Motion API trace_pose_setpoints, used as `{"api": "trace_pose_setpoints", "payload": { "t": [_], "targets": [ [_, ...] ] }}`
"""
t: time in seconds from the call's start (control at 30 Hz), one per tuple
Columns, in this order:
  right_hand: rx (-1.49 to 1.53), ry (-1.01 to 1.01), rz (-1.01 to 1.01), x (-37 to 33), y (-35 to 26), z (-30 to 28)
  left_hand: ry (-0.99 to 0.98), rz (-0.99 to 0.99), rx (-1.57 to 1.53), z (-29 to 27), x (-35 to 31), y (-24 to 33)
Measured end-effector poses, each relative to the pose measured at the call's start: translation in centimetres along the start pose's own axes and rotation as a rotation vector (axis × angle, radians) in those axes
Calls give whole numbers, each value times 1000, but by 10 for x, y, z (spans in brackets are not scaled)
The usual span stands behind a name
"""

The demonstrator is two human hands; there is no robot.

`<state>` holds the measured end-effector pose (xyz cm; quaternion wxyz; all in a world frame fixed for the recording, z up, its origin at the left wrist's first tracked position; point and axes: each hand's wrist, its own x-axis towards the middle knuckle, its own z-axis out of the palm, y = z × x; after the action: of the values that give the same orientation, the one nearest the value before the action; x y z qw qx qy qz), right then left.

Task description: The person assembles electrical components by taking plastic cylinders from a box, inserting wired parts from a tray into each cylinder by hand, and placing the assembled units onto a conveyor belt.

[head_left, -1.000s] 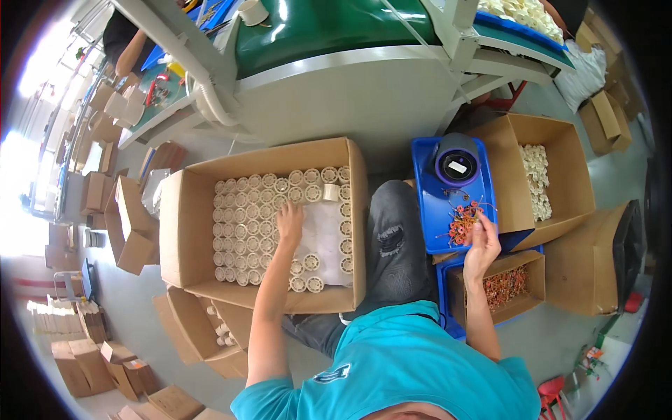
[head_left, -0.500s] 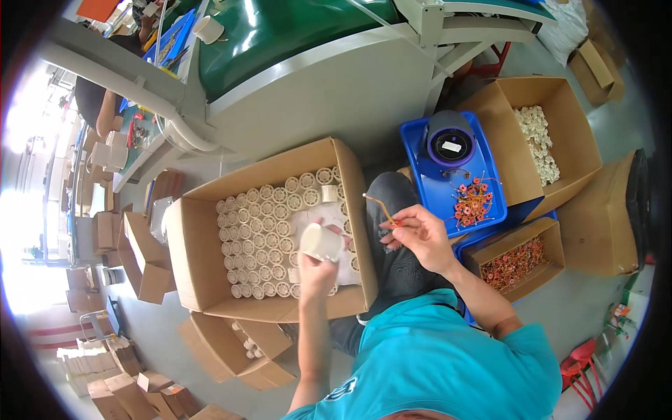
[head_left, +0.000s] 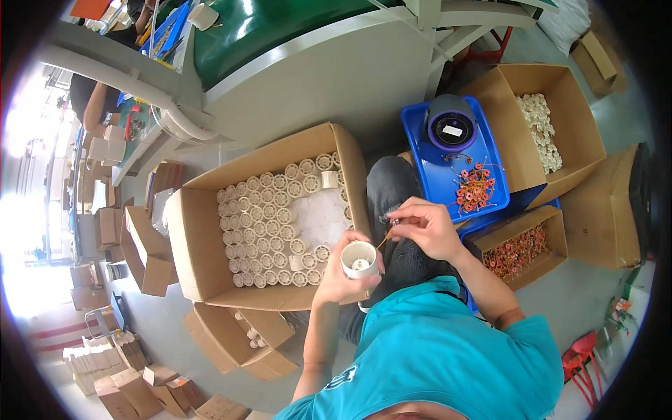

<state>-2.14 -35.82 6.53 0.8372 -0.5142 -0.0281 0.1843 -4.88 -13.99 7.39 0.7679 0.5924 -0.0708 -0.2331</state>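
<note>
My left hand (head_left: 334, 281) is closed around a white plastic cup-shaped housing (head_left: 358, 253), whose open end faces up and shows a small white fitting inside. To its right, my right hand (head_left: 430, 227) pinches a small part with a thin orange-yellow wire (head_left: 384, 241). The wire slants down toward the cup's rim; whether it touches the rim I cannot tell. Just left of my hands stands a large cardboard box (head_left: 194, 245) packed with rows of similar white housings (head_left: 269, 227). White sheeting (head_left: 318, 215) shows in a gap among them.
A blue tray (head_left: 430, 192) at right holds a dark purple-ringed round device (head_left: 451, 129) and red wired parts (head_left: 476, 189). Beside it are cartons of more wired parts (head_left: 516, 257) and small white parts (head_left: 539, 133). A green-topped bench (head_left: 280, 24) runs along the far side; another person's arm (head_left: 94, 108) shows far left.
My left hand has moved right, out of the box area, and the cup's open end now faces up. In my right hand the wire now points down toward the cup instead of up and left.
</note>
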Motion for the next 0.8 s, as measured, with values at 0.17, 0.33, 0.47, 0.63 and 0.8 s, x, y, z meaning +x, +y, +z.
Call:
{"api": "trace_pose_setpoints", "payload": {
  "t": [0.17,0.33,0.47,0.63,0.8],
  "targets": [
    [-656,186,-309,-2,3,5,-55,82,-73,-5,-1,-3],
    [-618,424,-462,7,-9,3,316,79,-347,-17,-4,-20],
    [-602,360,-605,0,-31,22,503,272,324,-6,-1,-28],
    [-801,159,-749,-8,-34,38,508,489,784,3,11,-21],
    [-784,151,-702,-11,-29,44,500,476,771,6,10,-18]
  ]
}}
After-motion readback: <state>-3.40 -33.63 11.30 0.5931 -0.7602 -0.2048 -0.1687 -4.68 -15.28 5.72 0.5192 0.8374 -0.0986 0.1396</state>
